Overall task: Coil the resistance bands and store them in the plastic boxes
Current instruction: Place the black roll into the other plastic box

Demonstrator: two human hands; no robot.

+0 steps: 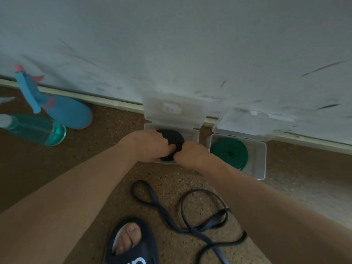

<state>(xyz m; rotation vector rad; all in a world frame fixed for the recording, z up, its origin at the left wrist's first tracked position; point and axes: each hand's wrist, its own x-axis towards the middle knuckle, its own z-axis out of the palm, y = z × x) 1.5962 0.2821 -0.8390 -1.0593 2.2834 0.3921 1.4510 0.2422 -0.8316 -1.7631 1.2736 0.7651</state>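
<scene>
both hands, left hand point(152, 144) and right hand point(190, 152), grip the coiled black band point(171, 138) inside the left plastic box point(192, 134); green band point(230, 152) fills the right box point(261, 159)

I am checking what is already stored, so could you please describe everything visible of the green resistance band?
The green resistance band is a flat, rubbery-looking strip wound into a round, fairly tight coil with a small dark gap at its centre. It lies flat inside the right-hand clear plastic box, whose lid stands open against the wall. The coil sits toward the box's left side, and its loose outer end trails toward the near wall. Neither hand touches it, though the right hand is just beside the box.
</scene>
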